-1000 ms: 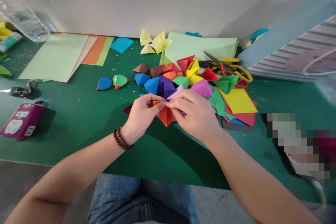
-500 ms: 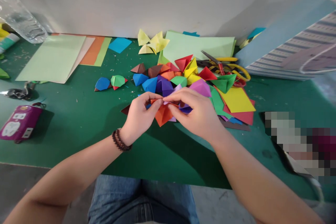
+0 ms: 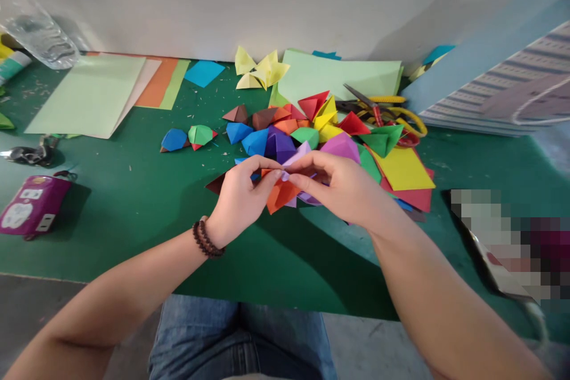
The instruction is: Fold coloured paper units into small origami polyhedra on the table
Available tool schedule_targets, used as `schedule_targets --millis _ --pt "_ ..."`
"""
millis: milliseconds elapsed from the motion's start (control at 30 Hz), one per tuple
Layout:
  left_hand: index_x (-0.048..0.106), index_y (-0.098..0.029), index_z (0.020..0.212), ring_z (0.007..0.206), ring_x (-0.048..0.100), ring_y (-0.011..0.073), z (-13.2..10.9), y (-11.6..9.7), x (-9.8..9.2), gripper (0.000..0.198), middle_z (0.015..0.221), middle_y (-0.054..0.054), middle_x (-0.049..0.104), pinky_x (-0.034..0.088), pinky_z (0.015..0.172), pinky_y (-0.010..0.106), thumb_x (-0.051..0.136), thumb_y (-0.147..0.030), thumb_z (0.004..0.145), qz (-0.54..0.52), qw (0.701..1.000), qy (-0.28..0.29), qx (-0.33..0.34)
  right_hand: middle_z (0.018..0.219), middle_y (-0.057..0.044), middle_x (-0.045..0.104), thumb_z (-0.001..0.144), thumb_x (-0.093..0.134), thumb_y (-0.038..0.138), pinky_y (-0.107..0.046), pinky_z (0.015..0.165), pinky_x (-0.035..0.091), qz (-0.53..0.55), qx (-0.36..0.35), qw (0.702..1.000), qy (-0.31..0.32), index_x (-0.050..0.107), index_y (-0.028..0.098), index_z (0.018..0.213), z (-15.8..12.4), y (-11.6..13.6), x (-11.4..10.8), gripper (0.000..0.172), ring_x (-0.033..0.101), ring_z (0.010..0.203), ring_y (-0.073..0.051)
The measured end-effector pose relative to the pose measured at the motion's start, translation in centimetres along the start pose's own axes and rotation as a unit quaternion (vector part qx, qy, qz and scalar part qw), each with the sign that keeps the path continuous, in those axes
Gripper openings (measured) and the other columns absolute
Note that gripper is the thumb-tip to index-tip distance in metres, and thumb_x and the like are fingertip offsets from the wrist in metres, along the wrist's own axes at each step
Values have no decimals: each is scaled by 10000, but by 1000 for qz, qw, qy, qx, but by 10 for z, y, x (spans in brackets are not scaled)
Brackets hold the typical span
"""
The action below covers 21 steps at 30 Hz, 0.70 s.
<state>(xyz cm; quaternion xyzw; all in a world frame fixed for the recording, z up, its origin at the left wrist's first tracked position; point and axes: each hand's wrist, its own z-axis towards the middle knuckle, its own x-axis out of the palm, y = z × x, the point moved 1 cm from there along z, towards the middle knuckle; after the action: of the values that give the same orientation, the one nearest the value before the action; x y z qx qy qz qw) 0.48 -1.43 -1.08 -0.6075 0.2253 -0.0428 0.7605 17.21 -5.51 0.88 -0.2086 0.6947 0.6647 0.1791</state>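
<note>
Both hands meet over the green mat [image 3: 133,214] and pinch a folded orange paper piece [image 3: 280,193] that has a lilac piece tucked against it. My left hand [image 3: 240,196], with a dark bead bracelet at the wrist, grips the orange piece's left side between thumb and fingers. From the right, my right hand [image 3: 342,187] holds the top edge with fingertips pressed together. Just behind the hands lies a heap of folded paper shapes [image 3: 307,127] in several colours.
Flat paper sheets [image 3: 89,95] lie at the back left, a pale green sheet [image 3: 338,77] at the back. Scissors [image 3: 378,110] rest right of the heap, above yellow and red squares [image 3: 403,169]. A purple box [image 3: 31,205] sits left, a plastic bottle [image 3: 31,24] top left, a striped bag [image 3: 503,83] right.
The orange piece has turned slightly in the fingers and my right wrist has lifted a little. Both hands stay in the same spot.
</note>
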Motion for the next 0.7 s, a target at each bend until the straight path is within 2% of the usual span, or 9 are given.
schedule_targets --millis 200,333,500,700 --pt "691 -182 851 772 643 127 0 2 2 110 838 20 717 507 660 225 582 -193 847 15 1000 17 -18 832 -35 723 832 621 389 -294 616 522 -43 39 998 24 678 210 903 0 1 -5 201 668 702 -171" --pt "694 -185 862 764 647 134 -1 0 4 121 844 23 717 500 634 227 576 -205 849 32 999 26 -25 810 -28 730 842 600 347 -276 573 484 -96 37 994 35 695 209 860 -3 5 -7 168 659 668 -165" --pt "693 -188 863 753 643 137 -1 -2 4 134 843 22 720 490 620 229 562 -217 856 67 997 29 -20 752 -11 723 851 583 265 -259 538 424 -165 -9 986 5 692 210 827 -6 12 -8 124 621 598 -138" --pt "695 -195 866 704 624 135 1 -1 3 135 840 22 719 476 582 234 563 -216 846 88 996 18 -6 678 -15 671 834 589 184 -282 539 355 -268 -101 957 -54 624 201 735 -6 13 -1 106 580 591 -153"
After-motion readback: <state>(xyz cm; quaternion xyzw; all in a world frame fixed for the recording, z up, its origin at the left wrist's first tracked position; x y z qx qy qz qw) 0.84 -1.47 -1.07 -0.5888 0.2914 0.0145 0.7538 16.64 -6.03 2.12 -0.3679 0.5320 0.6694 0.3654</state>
